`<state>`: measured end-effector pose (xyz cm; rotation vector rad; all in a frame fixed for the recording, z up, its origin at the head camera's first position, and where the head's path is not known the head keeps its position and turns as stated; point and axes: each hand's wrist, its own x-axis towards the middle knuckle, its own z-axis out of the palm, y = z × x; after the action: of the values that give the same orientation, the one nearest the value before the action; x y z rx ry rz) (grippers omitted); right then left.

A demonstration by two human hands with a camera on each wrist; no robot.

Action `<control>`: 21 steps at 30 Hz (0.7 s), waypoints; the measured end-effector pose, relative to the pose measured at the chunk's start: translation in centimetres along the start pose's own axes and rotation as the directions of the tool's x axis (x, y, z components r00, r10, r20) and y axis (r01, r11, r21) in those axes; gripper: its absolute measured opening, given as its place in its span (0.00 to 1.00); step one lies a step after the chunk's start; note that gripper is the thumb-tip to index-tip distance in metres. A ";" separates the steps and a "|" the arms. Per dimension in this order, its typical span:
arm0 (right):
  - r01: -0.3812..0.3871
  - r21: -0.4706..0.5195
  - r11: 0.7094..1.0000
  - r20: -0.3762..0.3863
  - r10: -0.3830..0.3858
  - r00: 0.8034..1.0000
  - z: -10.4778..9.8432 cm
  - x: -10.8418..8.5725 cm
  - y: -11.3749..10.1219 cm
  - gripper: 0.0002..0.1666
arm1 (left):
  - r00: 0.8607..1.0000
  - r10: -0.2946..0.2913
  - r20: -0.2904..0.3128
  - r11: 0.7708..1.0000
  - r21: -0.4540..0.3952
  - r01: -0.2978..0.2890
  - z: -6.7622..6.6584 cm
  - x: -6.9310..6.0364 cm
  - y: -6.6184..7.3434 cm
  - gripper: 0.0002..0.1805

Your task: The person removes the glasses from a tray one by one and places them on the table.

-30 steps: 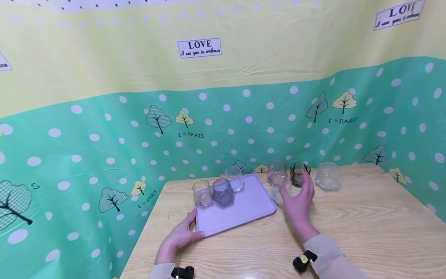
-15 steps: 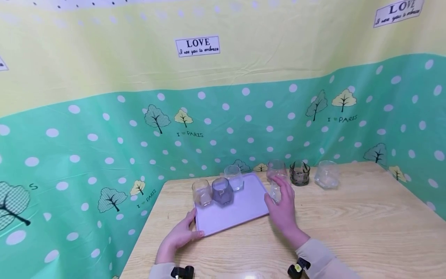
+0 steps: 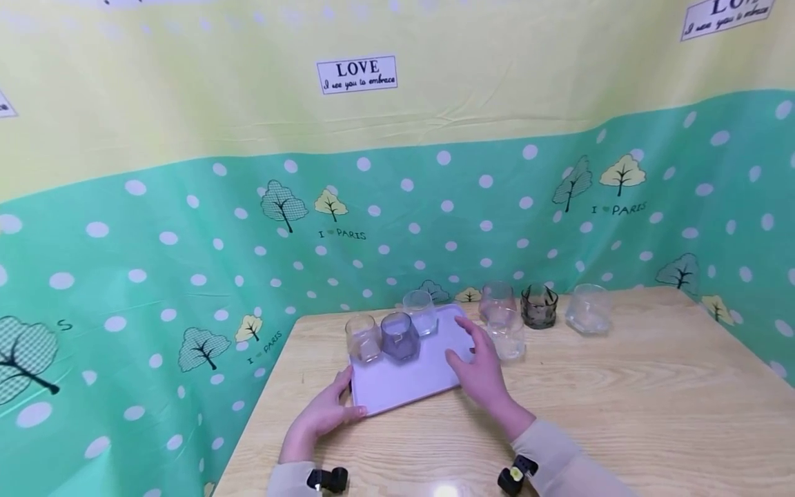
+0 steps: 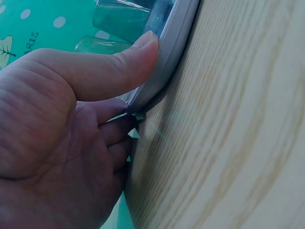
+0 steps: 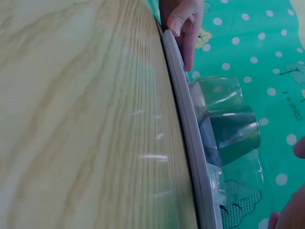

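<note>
My left hand (image 3: 326,413) grips the near left corner of a pale lilac tray (image 3: 397,390). In the left wrist view its thumb (image 4: 143,52) lies over the tray's rim. Three glasses stand on the tray's left and back part: a faintly amber one (image 3: 363,339), a grey-violet one (image 3: 399,338) and a clear one (image 3: 421,315). Over the tray's right side is my right hand (image 3: 487,378), fingers bent and spread, holding nothing. Just right of it, on the table, stands a clear glass (image 3: 511,339). Only bits of that hand's fingers show in the right wrist view.
Behind that clear glass stands a pinkish glass (image 3: 495,297). Further right are a dark smoky glass (image 3: 539,308) and another clear glass (image 3: 588,310), near the back of the wooden table (image 3: 633,400). A green and yellow printed curtain (image 3: 348,276) hangs behind.
My right hand has moved left, from near the dark smoky glass, past the clear glass, to over the tray's right side. The left hand, tray and glasses keep their places.
</note>
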<state>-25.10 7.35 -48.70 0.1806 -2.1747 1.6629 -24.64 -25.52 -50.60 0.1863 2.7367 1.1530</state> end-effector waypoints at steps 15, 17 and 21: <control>-0.082 -0.121 0.989 0.219 0.107 0.970 6.0 2.5 -0.2 0.64 | 1.000 -0.007 0.001 1.000 -0.004 0.007 0.2 -0.1 -0.2 0.60; -0.092 -0.115 0.989 0.221 0.116 0.968 6.5 2.7 0.0 0.64 | 1.000 -0.011 0.002 1.000 -0.005 0.011 0.1 -0.1 -0.1 0.60; -0.116 -0.098 0.988 0.220 0.135 0.966 7.2 2.9 0.1 0.66 | 1.000 -0.008 0.002 1.000 -0.006 0.008 0.1 -0.1 0.0 0.60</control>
<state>-29.47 0.97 -49.26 0.2220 -2.4677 1.6854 -24.52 -25.53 -50.65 0.1753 2.7295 1.1585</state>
